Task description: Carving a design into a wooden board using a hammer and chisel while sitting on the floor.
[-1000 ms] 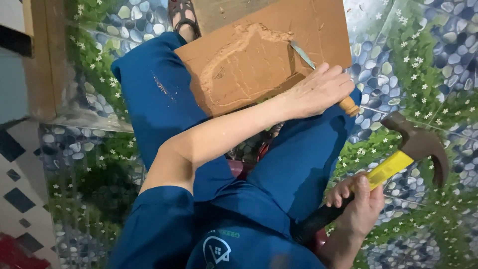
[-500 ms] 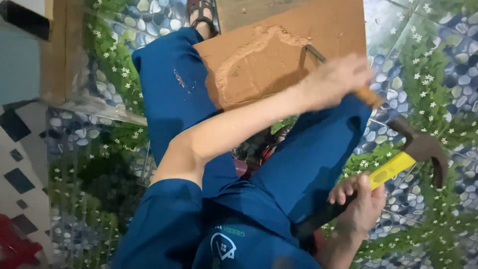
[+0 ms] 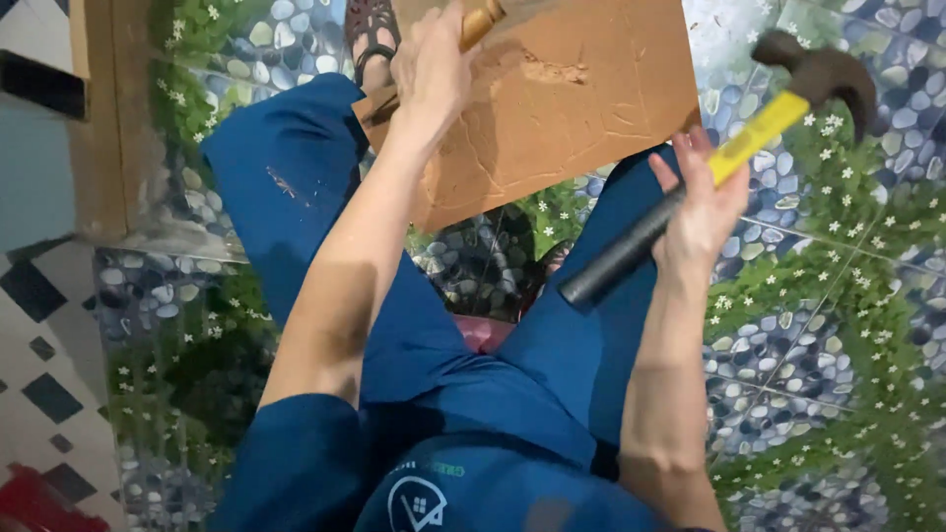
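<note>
A flat brown board [image 3: 581,108] with carved grooves rests across my knees, tilted. My left hand [image 3: 432,69] grips a chisel by its wooden handle [image 3: 481,22] over the board's upper left part; the blade is blurred. Held by my right hand [image 3: 702,202] to the right of the board is a claw hammer [image 3: 734,148] with a black grip, yellow shaft and dark head, its head raised above the floor.
I sit in blue trousers [image 3: 296,197] over a floor printed with pebbles and greenery [image 3: 828,325]. A sandalled foot [image 3: 370,34] shows beyond the board. A wooden frame [image 3: 108,128] stands at the left, with checkered tiles [image 3: 39,355] below it.
My left hand with the chisel has moved left and farther up the board. My right hand has lifted the hammer from low at the right up to beside the board.
</note>
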